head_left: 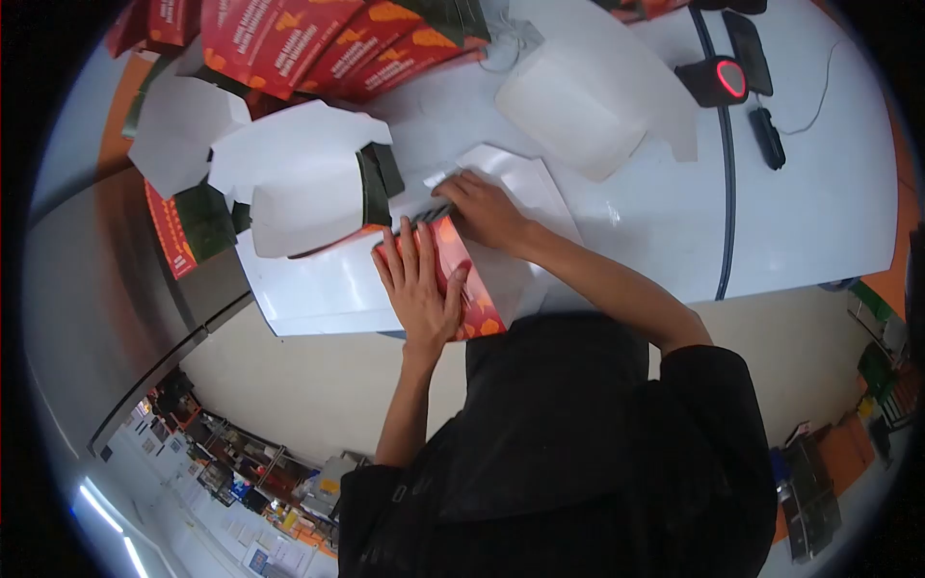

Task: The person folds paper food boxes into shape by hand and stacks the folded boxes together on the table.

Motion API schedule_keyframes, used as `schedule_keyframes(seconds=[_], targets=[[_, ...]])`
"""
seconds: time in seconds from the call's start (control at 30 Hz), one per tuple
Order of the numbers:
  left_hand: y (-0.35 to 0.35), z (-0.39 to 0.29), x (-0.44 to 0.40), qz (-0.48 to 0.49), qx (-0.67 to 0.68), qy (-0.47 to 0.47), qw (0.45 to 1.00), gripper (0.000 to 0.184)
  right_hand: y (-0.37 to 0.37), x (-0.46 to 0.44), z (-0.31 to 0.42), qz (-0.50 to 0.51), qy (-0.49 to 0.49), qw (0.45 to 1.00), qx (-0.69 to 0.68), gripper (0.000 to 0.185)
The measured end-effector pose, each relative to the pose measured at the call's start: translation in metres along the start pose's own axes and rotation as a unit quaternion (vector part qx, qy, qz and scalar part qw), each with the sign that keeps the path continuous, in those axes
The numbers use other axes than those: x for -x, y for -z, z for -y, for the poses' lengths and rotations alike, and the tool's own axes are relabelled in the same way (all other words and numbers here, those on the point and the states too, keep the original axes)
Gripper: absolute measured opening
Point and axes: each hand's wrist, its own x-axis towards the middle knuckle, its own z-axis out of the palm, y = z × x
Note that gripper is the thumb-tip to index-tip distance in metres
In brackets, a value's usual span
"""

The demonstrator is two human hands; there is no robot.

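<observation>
A red cardboard carton (482, 313) with orange patterns lies at the near edge of the table, in front of my body. My left hand (419, 294) rests flat over its red face, fingers spread and thumb apart. Just beyond it, my right hand (487, 214) has its fingers bent around the far edge, by a small white flap (445, 177). White cardboard (525, 183) spreads out under and beside the right hand; whether it belongs to the same carton I cannot tell. The right fingertips are partly hidden.
Left of my hands stands an open carton (308, 212) with a white inside. Stacked red cartons (318, 48) fill the far left. A white, open carton (588, 96) lies further back. At right are a black device with a red ring (718, 81), a phone (748, 53) and a cable strip (727, 202).
</observation>
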Motion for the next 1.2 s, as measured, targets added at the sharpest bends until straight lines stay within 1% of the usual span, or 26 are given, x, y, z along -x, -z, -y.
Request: schedule_keyframes(seconds=[0.1,0.13,0.23,0.27,0.3,0.33,0.37,0.4,0.5,0.53,0.63,0.67,0.77,0.87,0.97,1.07,1.17,1.2], targets=[[-0.002,0.000,0.000,-0.005,-0.003,0.003,1.000,0.072,-0.007,0.007,0.011,-0.054,-0.025,0.998,-0.026,0.047],[-0.003,0.001,0.000,-0.010,-0.004,0.003,1.000,0.071,-0.006,0.012,0.015,-0.091,-0.043,0.994,-0.039,0.055],[-0.009,0.004,0.002,-0.025,0.020,0.018,0.999,0.070,0.045,0.033,0.048,-0.107,-0.150,0.961,-0.208,0.064],[-0.009,0.003,0.002,-0.029,0.025,0.017,0.999,0.069,0.072,0.052,0.049,0.013,-0.186,0.967,-0.171,0.066],[-0.009,0.002,0.002,-0.035,0.029,0.017,0.999,0.068,0.085,0.075,0.049,0.099,-0.156,0.976,-0.113,0.065],[-0.009,0.001,0.001,-0.041,0.025,0.016,0.999,0.066,0.096,0.098,0.052,0.184,-0.123,0.974,-0.053,0.065],[-0.011,0.001,0.001,-0.048,0.026,0.014,0.998,0.065,0.101,0.115,0.057,0.266,-0.090,0.960,0.007,0.064],[-0.012,0.002,0.003,-0.051,0.025,0.009,0.998,0.065,0.088,0.135,0.058,0.212,-0.051,0.976,-0.011,0.047],[-0.016,0.005,0.003,-0.060,0.014,-0.012,0.998,0.064,0.034,0.164,0.051,0.154,0.016,0.984,0.091,0.030],[-0.017,0.006,0.003,-0.062,0.012,-0.016,0.998,0.064,0.027,0.164,0.047,0.101,0.038,0.987,0.117,0.016],[-0.018,0.005,0.005,-0.068,0.005,-0.035,0.997,0.065,0.021,0.164,0.037,0.042,0.041,0.993,0.102,0.013],[-0.018,0.004,0.005,-0.068,0.002,-0.036,0.997,0.065,0.017,0.166,0.036,0.019,0.049,0.991,0.120,0.012],[-0.021,0.007,0.004,-0.077,-0.007,-0.051,0.996,0.065,0.001,0.172,0.036,0.022,0.035,0.994,0.097,0.012],[-0.023,0.007,0.004,-0.081,-0.007,-0.043,0.996,0.064,-0.022,0.179,0.042,0.020,0.045,0.994,0.098,0.015],[-0.022,0.005,0.004,-0.084,-0.006,-0.039,0.996,0.064,-0.030,0.189,0.047,-0.038,0.044,0.997,0.052,0.018],[-0.022,0.002,0.005,-0.085,-0.038,-0.042,0.995,0.062,-0.034,0.195,0.058,-0.044,0.019,0.997,0.061,0.026],[-0.023,0.000,0.007,-0.094,-0.001,-0.024,0.995,0.062,-0.029,0.189,0.064,-0.022,-0.013,0.997,0.066,0.026],[-0.024,0.003,0.005,-0.107,0.001,-0.033,0.994,0.061,-0.023,0.187,0.060,-0.002,-0.004,0.997,0.071,0.027]])
